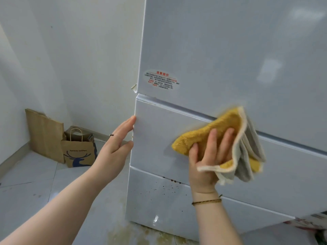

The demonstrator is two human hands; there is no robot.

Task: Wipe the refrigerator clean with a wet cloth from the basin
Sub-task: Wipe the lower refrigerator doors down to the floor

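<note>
A white refrigerator [221, 55] fills the right of the view, with an upper door, a middle drawer front and a lower drawer front. My right hand [209, 156] presses a folded yellow and grey cloth [228, 131] flat against the middle drawer front, fingers spread and straight. My left hand [115, 142] rests with straight fingers on the left edge of that same drawer front. Dark specks [169, 186] dot the top of the lower drawer front. An oval warning sticker [161, 80] sits low on the upper door.
Two brown paper bags [77, 151] lean in the wall corner at left. The grey tiled floor [31, 183] shows yellowish stains [127, 234] beside the refrigerator's base. Something red and white [311, 221] shows at the lower right edge.
</note>
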